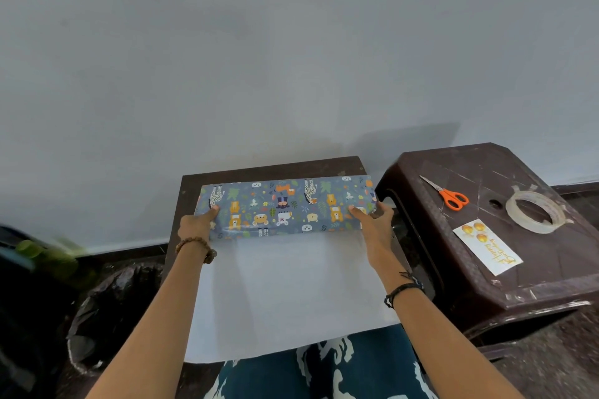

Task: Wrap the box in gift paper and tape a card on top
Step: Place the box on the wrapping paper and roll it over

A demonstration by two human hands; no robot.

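Observation:
A long box covered in blue animal-print gift paper [285,206] lies across the far part of a small dark table [269,168]. The paper's white underside [291,295] spreads from the box toward me and hangs over my lap. My left hand [197,225] grips the box's left end, thumb on top. My right hand [372,220] grips the right end the same way. A white card [487,246] with gold balloons and gold lettering lies on the brown plastic stool [551,269] to the right.
Orange-handled scissors [449,196] and a roll of clear tape [534,212] lie on the stool behind the card. A bin lined with a black bag [107,311] stands on the floor at the left. A grey wall rises behind the table.

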